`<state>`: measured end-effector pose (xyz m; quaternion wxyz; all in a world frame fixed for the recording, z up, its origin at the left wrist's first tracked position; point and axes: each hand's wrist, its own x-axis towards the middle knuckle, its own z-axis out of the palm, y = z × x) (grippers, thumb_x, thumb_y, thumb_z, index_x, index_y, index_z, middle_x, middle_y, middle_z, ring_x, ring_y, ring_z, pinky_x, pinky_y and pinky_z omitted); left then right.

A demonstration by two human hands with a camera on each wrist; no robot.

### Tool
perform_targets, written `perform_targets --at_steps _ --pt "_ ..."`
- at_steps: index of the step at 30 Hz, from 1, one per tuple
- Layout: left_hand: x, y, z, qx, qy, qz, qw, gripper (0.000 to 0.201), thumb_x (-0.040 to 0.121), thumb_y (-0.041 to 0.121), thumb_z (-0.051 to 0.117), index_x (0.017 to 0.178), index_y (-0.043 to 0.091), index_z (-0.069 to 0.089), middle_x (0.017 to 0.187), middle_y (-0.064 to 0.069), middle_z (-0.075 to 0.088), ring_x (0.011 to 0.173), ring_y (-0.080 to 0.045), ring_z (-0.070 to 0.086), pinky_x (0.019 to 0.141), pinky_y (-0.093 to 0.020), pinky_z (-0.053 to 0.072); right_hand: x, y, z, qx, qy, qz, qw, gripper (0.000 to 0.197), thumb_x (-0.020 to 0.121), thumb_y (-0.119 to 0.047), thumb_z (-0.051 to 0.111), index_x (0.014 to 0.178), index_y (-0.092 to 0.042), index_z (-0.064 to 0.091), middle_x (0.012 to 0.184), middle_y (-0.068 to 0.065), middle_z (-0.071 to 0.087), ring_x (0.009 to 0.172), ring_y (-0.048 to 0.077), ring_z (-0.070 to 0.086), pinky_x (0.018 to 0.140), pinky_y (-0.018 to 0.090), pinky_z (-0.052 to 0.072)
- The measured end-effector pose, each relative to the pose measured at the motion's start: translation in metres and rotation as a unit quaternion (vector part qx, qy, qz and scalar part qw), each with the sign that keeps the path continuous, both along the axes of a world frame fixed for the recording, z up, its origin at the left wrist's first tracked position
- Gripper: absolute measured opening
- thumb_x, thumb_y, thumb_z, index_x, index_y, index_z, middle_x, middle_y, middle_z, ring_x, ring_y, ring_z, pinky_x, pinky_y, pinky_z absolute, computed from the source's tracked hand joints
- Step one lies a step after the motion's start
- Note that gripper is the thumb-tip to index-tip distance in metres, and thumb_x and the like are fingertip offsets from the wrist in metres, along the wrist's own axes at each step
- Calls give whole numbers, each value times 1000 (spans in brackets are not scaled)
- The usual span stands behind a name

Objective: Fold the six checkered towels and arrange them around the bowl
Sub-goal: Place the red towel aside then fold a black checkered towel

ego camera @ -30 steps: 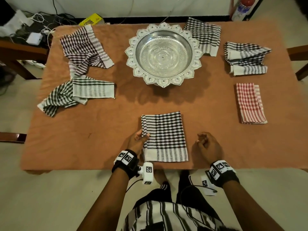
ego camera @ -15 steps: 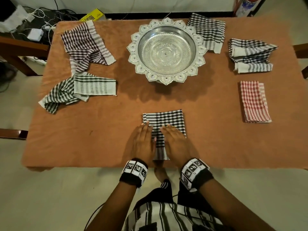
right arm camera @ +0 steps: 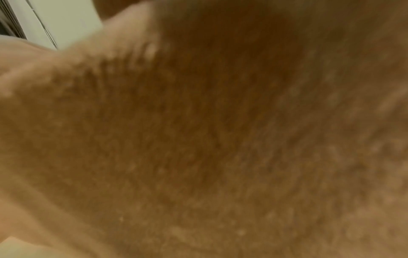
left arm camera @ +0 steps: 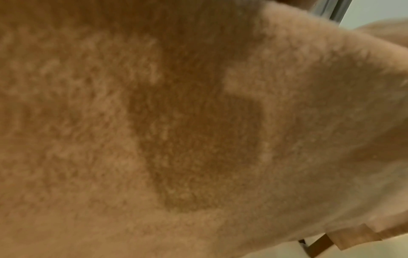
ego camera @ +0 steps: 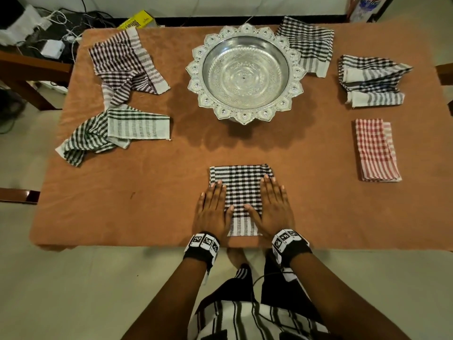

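Observation:
A folded black-and-white checkered towel (ego camera: 241, 190) lies at the table's near edge. My left hand (ego camera: 213, 207) presses flat on its left side and my right hand (ego camera: 272, 204) on its right side, fingers straight. The silver bowl (ego camera: 245, 72) stands at the far middle. A folded red checkered towel (ego camera: 376, 149) lies at the right, a loosely folded black one (ego camera: 370, 81) beyond it, and another (ego camera: 310, 47) beside the bowl's right rim. Two unfolded towels lie at the left: a maroon one (ego camera: 125, 65) and a green one (ego camera: 115, 133). Both wrist views show only the blurred orange cover (left arm camera: 198, 122).
The table is covered with an orange fleece cloth (ego camera: 159, 187). Cables and a white adapter (ego camera: 52, 47) lie on the floor at the far left, beside a yellow box (ego camera: 136, 20). A bottle (ego camera: 365, 8) stands beyond the far right corner.
One second ago my left hand held the towel's left edge and my right rested beside it. Both hands came flat onto the towel, then slid apart to its two sides.

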<state>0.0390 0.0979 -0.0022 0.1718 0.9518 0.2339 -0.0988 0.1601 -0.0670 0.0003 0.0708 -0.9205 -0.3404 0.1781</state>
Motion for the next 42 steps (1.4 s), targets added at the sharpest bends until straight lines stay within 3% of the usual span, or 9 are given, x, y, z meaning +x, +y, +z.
perform_targets --at_steps 5,13,26,29,31,33,36,38,42 --pt "0 3 9 -25 20 -24 999 69 98 58 17 156 22 3 163 3 -6 150 -15 -13 122 -43 3 15 -6 16 7 7 -28 1000 88 95 -72 10 157 -10 -1 166 8 -5 152 22 -10 124 45 6" --pt "30 46 29 24 84 -102 991 78 94 62 11 155 16 -6 163 -3 -10 149 -21 -15 122 -42 -1 20 44 33 6 32 181 983 81 99 -65 12 157 -10 5 165 8 5 153 19 0 125 40 3" --pt "26 66 12 -19 79 -112 990 81 85 71 5 148 27 -22 155 10 -27 146 -15 -25 120 -39 -9 71 -7 12 -31 32 104 994 81 98 -65 14 157 -14 -6 161 0 -16 151 14 -11 121 32 -9" --pt "23 68 13 -48 48 -100 993 81 92 66 28 153 29 -11 160 11 -16 148 -13 -20 122 -40 -4 77 -7 15 38 85 62 994 76 100 -61 24 158 -16 3 165 0 -2 151 13 0 123 32 3" --pt "25 71 17 -82 -14 -66 994 75 95 59 41 155 31 5 163 8 3 150 -13 -3 122 -38 6 86 -11 22 125 78 -13 989 62 101 -48 40 155 -19 27 162 0 22 147 15 23 120 33 21" --pt "33 75 28 -87 -92 0 992 62 95 52 49 149 30 29 156 1 31 143 -20 27 117 -40 25 101 -11 31 197 51 -98 974 42 97 -35 52 135 -17 56 142 5 51 126 23 53 106 34 42" --pt "52 90 29 -144 -162 125 968 38 86 43 65 121 31 57 127 -2 56 114 -25 55 100 -45 46 124 2 45 163 129 -175 962 21 91 -27 67 105 -12 70 112 7 69 98 23 66 85 28 50" --pt "68 101 27 -210 -135 174 953 32 79 39 74 107 32 60 112 1 58 103 -22 60 93 -44 51 134 15 46 108 189 -170 961 19 87 -29 73 94 -12 71 109 4 72 100 20 66 84 24 47" --pt "87 115 25 -173 -13 116 978 40 68 43 85 100 27 67 95 11 50 93 -15 58 93 -35 49 140 36 36 108 231 -204 945 20 78 -27 82 80 -14 67 96 -2 72 93 18 67 84 29 52"
